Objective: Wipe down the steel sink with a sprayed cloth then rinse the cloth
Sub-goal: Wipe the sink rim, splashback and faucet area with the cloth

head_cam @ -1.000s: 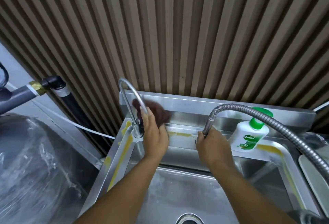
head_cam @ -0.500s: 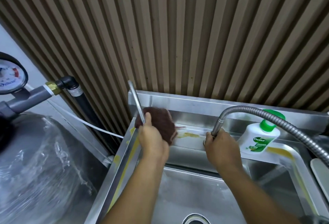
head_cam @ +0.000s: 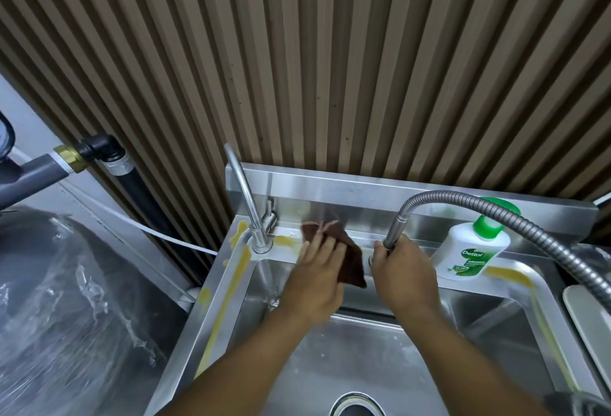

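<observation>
A dark brown cloth (head_cam: 347,252) lies on the back ledge of the steel sink (head_cam: 542,286), between the two taps. My left hand (head_cam: 315,278) presses flat on the cloth with straight fingers. My right hand (head_cam: 405,271) grips the base of the flexible steel hose tap (head_cam: 395,228) just right of the cloth. Yellow smears run along the sink's left rim and back ledge.
A thin gooseneck tap (head_cam: 246,204) stands at the sink's back left corner. A white Dettol bottle (head_cam: 472,247) with a green cap sits on the ledge at right. The drain (head_cam: 357,405) is at the bottom. A plastic-wrapped tank (head_cam: 66,316) and pipes stand left.
My left hand has slid the cloth rightward along the back ledge, away from the gooseneck tap toward the hose tap. My right hand still holds the hose base.
</observation>
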The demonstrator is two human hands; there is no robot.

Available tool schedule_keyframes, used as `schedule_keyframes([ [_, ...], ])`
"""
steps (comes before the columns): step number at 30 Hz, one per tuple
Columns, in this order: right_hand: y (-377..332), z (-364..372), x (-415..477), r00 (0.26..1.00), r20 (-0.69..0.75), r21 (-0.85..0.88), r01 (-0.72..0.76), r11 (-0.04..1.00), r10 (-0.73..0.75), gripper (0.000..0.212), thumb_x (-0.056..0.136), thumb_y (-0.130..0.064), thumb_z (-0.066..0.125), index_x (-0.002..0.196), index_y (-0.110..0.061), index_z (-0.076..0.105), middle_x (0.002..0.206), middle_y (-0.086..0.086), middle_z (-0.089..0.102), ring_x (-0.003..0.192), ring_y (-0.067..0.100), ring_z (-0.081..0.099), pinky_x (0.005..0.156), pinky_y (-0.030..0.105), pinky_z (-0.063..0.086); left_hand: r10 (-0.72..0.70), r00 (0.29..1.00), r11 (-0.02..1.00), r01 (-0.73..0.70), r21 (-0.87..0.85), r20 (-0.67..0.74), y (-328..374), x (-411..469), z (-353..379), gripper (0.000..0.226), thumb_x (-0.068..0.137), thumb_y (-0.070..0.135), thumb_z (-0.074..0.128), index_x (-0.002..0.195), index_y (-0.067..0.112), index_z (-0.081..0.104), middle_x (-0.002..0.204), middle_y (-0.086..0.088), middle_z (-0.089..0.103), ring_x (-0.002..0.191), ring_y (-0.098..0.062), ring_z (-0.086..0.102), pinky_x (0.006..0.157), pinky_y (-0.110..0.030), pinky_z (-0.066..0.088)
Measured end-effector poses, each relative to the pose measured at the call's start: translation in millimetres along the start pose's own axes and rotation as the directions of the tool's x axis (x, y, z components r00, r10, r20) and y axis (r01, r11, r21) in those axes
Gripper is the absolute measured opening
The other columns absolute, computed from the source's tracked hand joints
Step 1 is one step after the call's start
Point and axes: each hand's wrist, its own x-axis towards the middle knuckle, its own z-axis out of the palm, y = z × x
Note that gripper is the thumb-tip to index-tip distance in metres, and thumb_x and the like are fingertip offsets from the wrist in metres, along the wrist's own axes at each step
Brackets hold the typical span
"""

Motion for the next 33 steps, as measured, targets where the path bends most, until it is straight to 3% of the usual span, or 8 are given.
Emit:
schedule_keyframes([
  [4,-0.8,-0.6,-1.0,1.000,-0.007,-0.004,-0.007,1.000,0.007,0.024,0.098,-0.039,0.052,0.094,-0.016,0.058,0.095,0.008,0.064,0.091,0.033,0.061,0.080,0.040,0.050,0.126,0.989,0.960,-0.142,0.240,0.083,25.4,5.4,-7.3,0.069,0.090,0.027,0.049,0.154,0.007,0.031,0.160,-0.011,0.030,0.154,-0.033,-0.002,0.123,-0.045,-0.010],
  [11,1.0,-0.7,-0.7,1.000,0.014,0.007,0.001,1.000,-0.001,0.023,0.100,-0.039,0.049,0.095,-0.018,0.057,0.094,0.004,0.063,0.087,0.029,0.060,0.077,0.038,0.048,-0.345,0.935,0.787,0.245,0.567,0.076,-17.0,-2.8,-39.8,0.057,0.097,0.014,0.035,0.148,-0.011,0.029,0.155,-0.029,0.033,0.149,-0.042,0.017,0.125,-0.048,0.000],
  [14,1.5,-0.1,-0.8,1.000,0.010,0.004,-0.005,1.000,0.005,0.024,0.100,-0.039,0.049,0.096,-0.017,0.058,0.095,0.005,0.064,0.089,0.030,0.060,0.077,0.038,0.048,-0.351,0.931,0.849,0.268,0.455,0.106,-2.1,1.1,-25.2,0.062,0.095,0.015,0.031,0.148,-0.016,0.022,0.154,-0.036,0.028,0.147,-0.047,0.021,0.124,-0.054,0.004],
  [18,0.2,-0.1,-0.6,1.000,-0.001,-0.010,-0.006,1.000,0.006,0.023,0.098,-0.038,0.052,0.094,-0.016,0.057,0.097,0.009,0.065,0.092,0.034,0.061,0.079,0.039,0.048,-0.099,0.981,0.954,0.045,0.295,0.168,31.3,2.3,14.0,0.071,0.074,0.022,0.029,0.131,-0.009,0.058,0.132,-0.030,0.060,0.131,-0.047,0.051,0.114,-0.053,0.032],
  [22,-0.1,-0.3,-1.3,1.000,0.002,-0.015,-0.009,1.000,0.009,0.023,0.098,-0.038,0.051,0.092,-0.017,0.058,0.095,0.008,0.065,0.090,0.033,0.061,0.080,0.040,0.049,-0.055,0.995,0.973,0.033,0.227,0.088,23.6,-3.7,11.3,0.073,0.086,0.018,0.030,0.155,-0.004,0.019,0.163,-0.024,0.019,0.153,-0.038,0.010,0.124,-0.045,-0.003],
  [27,-1.8,-1.7,-3.4,1.000,0.025,0.010,-0.014,1.000,0.013,0.026,0.100,-0.041,0.049,0.095,-0.018,0.060,0.092,0.004,0.065,0.084,0.028,0.062,0.079,0.041,0.054,-0.376,0.927,0.869,0.349,0.352,0.009,-13.2,-12.9,-3.5,0.088,0.093,0.027,0.051,0.156,-0.001,-0.004,0.165,-0.023,-0.003,0.153,-0.037,-0.004,0.124,-0.044,-0.009],
  [30,-2.0,-1.9,-3.0,1.000,0.022,0.017,-0.014,1.000,0.014,0.026,0.099,-0.042,0.049,0.096,-0.018,0.060,0.092,0.004,0.065,0.085,0.028,0.063,0.080,0.042,0.055,-0.492,0.870,0.826,0.458,0.329,0.025,8.7,0.8,2.4,0.098,0.085,0.028,0.063,0.155,-0.004,0.002,0.162,-0.028,0.007,0.151,-0.043,0.006,0.122,-0.049,-0.007],
  [33,-1.2,-1.5,-1.7,1.000,0.014,0.002,-0.027,1.000,0.026,0.026,0.099,-0.040,0.050,0.098,-0.016,0.060,0.097,0.007,0.065,0.092,0.033,0.062,0.082,0.040,0.051,-0.287,0.958,0.915,0.274,0.295,0.000,42.5,9.0,25.6,0.087,0.070,0.022,0.073,0.146,-0.004,0.039,0.145,-0.029,0.046,0.138,-0.046,0.037,0.121,-0.053,0.017],
])
